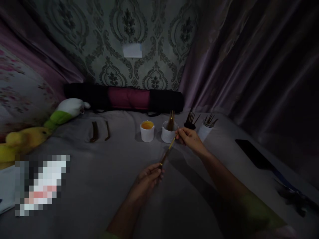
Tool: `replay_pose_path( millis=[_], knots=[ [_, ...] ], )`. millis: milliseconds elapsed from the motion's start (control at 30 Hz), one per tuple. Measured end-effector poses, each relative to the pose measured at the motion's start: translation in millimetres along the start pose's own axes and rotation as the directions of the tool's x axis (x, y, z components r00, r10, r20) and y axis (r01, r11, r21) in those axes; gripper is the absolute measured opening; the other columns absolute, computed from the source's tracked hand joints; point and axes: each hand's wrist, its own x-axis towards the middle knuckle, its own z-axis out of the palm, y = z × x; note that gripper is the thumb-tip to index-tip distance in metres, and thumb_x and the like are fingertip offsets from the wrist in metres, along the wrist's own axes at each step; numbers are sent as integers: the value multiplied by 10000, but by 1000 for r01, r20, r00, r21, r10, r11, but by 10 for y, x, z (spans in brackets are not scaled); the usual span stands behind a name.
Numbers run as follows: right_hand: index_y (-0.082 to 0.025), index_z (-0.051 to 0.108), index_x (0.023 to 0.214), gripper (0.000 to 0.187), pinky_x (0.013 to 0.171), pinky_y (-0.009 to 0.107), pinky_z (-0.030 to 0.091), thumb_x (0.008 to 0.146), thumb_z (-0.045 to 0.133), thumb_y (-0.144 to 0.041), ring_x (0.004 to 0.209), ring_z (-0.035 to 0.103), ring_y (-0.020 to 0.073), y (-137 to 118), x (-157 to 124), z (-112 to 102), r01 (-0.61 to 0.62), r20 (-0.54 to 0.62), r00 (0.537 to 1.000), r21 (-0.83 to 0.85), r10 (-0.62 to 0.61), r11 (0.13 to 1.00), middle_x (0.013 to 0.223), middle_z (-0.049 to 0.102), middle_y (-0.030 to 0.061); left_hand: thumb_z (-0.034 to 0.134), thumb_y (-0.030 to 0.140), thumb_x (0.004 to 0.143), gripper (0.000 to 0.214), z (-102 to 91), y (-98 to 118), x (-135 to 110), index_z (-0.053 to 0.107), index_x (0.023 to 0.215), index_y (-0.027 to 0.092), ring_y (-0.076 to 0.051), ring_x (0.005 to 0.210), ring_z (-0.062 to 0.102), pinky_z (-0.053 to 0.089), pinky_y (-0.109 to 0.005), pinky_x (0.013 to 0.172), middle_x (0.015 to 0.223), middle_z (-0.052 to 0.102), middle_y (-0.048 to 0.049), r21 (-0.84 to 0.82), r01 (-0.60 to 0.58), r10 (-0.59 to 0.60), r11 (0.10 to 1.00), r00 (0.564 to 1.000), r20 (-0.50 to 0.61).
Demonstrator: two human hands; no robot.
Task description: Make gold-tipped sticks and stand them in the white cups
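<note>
Has two dark bent pieces (94,131) at left on grey cloth (104,186), then a white cup (147,135) with orange contents (147,125). Grips the lower end of a thin brown-and-gold stick (170,145) in the curled left hand (149,177), slants it up near a second white cup (167,136) of sticks (171,120), and pinches its top in the nearly closed right hand (190,137).

There are two hands (149,178), one held stick (170,146) and three white containers (147,134).
</note>
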Motion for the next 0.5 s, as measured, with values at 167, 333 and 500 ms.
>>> replay_pose_path(
  millis=[167, 333, 500],
  knots=[
    [-142, 544, 741, 345, 352, 190, 266, 753, 452, -474, 373, 348, 38, 7, 13, -14, 8, -4, 1000, 6, -8, 1000, 577, 517, -12, 655, 196, 665, 291, -6, 8, 5, 596, 939, 117, -73, 618, 537, 401, -189, 587, 782, 618, -62, -19, 12, -13, 1000, 1000, -3],
    [-144, 547, 740, 359, 344, 186, 273, 747, 455, -492, 371, 358, 41, -17, 47, -68, 23, -44, 999, -7, -23, 1000, 572, 522, -6, 643, 174, 677, 227, -5, 45, 14, 615, 892, 108, -64, 594, 530, 409, -176, 562, 746, 612, -56, -88, 39, -40, 995, 999, -16],
    [-147, 557, 750, 371, 326, 174, 261, 728, 479, -509, 372, 365, 42, -97, 123, -176, 40, -131, 991, -3, -40, 999, 584, 553, 6, 610, 154, 703, 181, -23, 90, 10, 626, 869, 83, -68, 590, 538, 428, -182, 569, 732, 604, -60, -180, 52, -57, 982, 998, -20]
  ],
)
